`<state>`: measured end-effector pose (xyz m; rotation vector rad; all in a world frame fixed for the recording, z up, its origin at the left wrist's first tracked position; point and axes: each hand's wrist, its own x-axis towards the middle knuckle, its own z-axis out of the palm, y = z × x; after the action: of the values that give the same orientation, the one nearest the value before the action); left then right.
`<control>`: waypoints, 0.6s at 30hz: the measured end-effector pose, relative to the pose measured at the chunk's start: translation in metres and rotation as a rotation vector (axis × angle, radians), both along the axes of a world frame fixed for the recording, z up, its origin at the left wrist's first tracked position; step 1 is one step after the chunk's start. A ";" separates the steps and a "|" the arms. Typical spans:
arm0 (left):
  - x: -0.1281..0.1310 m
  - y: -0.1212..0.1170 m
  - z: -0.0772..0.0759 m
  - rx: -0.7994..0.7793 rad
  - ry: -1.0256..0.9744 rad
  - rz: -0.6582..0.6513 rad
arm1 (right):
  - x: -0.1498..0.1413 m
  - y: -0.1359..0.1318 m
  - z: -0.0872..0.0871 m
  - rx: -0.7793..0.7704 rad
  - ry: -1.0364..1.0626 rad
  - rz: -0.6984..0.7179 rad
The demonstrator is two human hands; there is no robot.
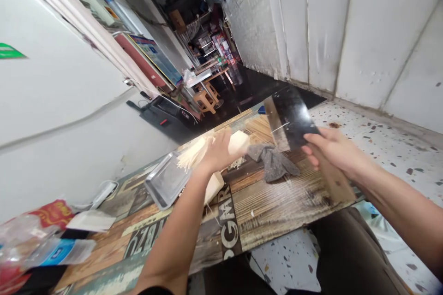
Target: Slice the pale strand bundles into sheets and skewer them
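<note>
Left hand: the left hand [217, 152] lies across the food, fingers pointing toward 12 o'clock as the view is read; whether it presses or grasps cannot be told, since the fingers blur into what they cover.
Right hand: the right hand [327, 147] is closed on the near end of the cleaver, at the left hand's 3 o'clock.
Cleaver: the cleaver [295, 113] has a broad, dark, shiny blade, with its paler edge band toward 9 o'clock; the blade is well apart from the left hand.
Pale block: the pale block [239, 141] adjoins the left hand at 3 o'clock.
Pale strips: the pale strips [188, 154] fan out from beneath the left hand toward 9 o'clock, reaching the metal tray [162, 189] at 8 o'clock.
Second block: the second block [215, 187] lies at 6 o'clock, partly hidden by the left forearm.
Cloth: the crumpled grey cloth [275, 163] lies on the bench [273, 212] at the cleaver's 7 o'clock.
Thin sticks: the thin tan sticks [258, 130] lie at the left hand's 2 o'clock.
Bench corner: the plastic bottle [62, 252], blue-labelled, lies at the view's 8 o'clock, near the red packet [55, 212].
</note>
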<state>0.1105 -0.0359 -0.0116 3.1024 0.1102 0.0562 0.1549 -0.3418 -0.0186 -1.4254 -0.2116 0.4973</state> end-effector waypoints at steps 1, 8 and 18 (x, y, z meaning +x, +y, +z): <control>-0.021 0.007 0.004 0.045 0.006 -0.016 | -0.007 -0.009 0.000 0.030 0.013 0.011; -0.098 0.042 -0.015 0.102 0.178 0.139 | -0.056 -0.006 -0.009 0.107 0.099 0.139; -0.104 0.027 -0.005 -0.167 0.075 -0.197 | -0.113 0.062 -0.038 0.020 0.159 0.356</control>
<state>0.0066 -0.0087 -0.0162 2.9317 -0.1799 -0.0713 0.0420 -0.2796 -0.0568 -1.3256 -0.3434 0.8947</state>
